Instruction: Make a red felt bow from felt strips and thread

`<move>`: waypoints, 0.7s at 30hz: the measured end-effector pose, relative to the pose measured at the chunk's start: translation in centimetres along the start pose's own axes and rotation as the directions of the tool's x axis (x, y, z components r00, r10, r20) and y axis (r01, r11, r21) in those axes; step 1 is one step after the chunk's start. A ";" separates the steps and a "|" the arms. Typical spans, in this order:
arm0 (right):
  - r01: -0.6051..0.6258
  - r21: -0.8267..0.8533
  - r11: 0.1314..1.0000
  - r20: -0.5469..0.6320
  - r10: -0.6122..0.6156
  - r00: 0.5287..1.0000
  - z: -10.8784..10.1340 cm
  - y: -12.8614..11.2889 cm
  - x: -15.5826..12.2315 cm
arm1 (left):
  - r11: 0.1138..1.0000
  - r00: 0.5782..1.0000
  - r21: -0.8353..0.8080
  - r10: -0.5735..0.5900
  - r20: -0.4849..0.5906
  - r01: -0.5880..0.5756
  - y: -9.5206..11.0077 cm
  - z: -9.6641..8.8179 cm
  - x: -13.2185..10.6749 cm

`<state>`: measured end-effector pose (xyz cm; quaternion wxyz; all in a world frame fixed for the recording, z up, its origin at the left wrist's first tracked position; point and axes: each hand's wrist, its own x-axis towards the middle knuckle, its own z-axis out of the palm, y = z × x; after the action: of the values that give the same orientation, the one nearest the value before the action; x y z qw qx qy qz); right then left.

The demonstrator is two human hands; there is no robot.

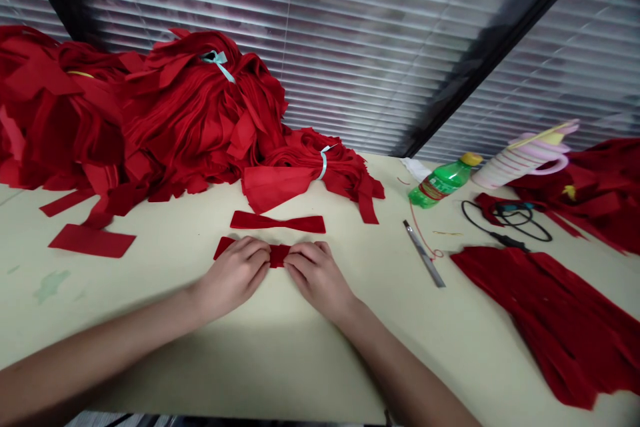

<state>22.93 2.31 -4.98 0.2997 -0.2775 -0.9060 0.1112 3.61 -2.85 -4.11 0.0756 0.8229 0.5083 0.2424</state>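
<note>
Head view: left hand (234, 275) and right hand (315, 273) pinch red strip (278, 254), lying left-right.

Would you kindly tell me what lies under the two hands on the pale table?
A red felt strip lies flat under the left hand and right hand. Only its middle and left end show; fingers cover the rest.

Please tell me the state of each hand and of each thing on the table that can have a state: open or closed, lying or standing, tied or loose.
left hand: palm down, pressing the red strip.
right hand: palm down, pressing the same strip.
red strip: flat, pinched at its middle.
red bow piece: flat, untouched.
tied bundle: bound with a pale band.
green bottle: lying, yellow cap on.
metal blade: lying flat.
</note>
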 end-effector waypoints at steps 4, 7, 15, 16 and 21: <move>0.006 0.006 1.000 0.017 -0.006 1.000 0.0 0.0 0.0 | 1.000 0.999 -0.013 -0.026 0.025 0.026 0.0 -0.1 0.0; 0.004 0.008 1.000 0.011 -0.004 1.000 -0.1 -0.1 -0.1 | 1.000 0.998 0.016 0.002 0.063 -0.003 0.0 -0.1 0.1; 0.000 0.005 1.000 0.033 0.000 0.999 0.2 0.1 -0.1 | 0.999 0.999 0.037 0.005 0.043 -0.007 0.0 0.1 0.1; -0.002 0.003 1.000 0.037 0.002 0.999 0.2 0.1 -0.1 | 1.000 0.999 0.027 -0.005 0.039 0.004 0.0 0.1 0.1; -0.009 0.004 1.000 0.047 0.009 0.999 0.1 0.0 -0.1 | 0.999 0.999 0.022 -0.035 0.032 0.034 0.2 0.2 0.2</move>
<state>22.96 2.28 -5.10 0.2783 -0.2782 -0.9113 0.1211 3.98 -2.77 -4.16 0.0792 0.8186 0.5237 0.2223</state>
